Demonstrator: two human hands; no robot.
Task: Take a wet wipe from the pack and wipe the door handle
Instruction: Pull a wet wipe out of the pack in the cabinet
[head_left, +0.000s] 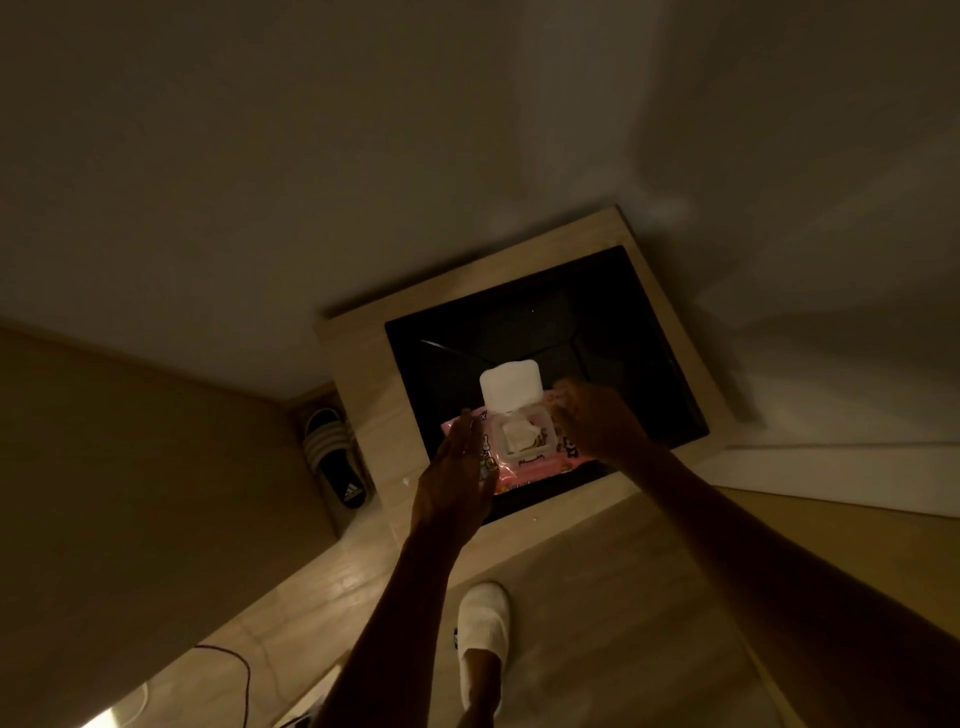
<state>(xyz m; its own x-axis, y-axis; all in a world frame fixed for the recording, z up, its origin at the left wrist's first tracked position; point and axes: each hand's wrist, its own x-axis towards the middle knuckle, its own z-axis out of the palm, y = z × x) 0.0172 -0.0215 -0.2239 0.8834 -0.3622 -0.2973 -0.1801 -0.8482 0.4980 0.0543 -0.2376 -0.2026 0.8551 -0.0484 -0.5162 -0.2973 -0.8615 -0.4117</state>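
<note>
Bare hands (457, 467) flank a glossy pink pack (519, 452), rigid lid (510, 384) apparently open.

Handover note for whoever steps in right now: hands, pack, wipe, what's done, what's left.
Left hand: flat against the left end of the pink wipe pack, steadying it; not gripping.
Right hand: at the pack's right end, blurred; grip unclear.
Pack sits on the table's black top, white flip lid open, top wipe poking out of the opening.
Done: lid open.
Left: pull a wipe, wipe the door handle, which is not in view.
</note>
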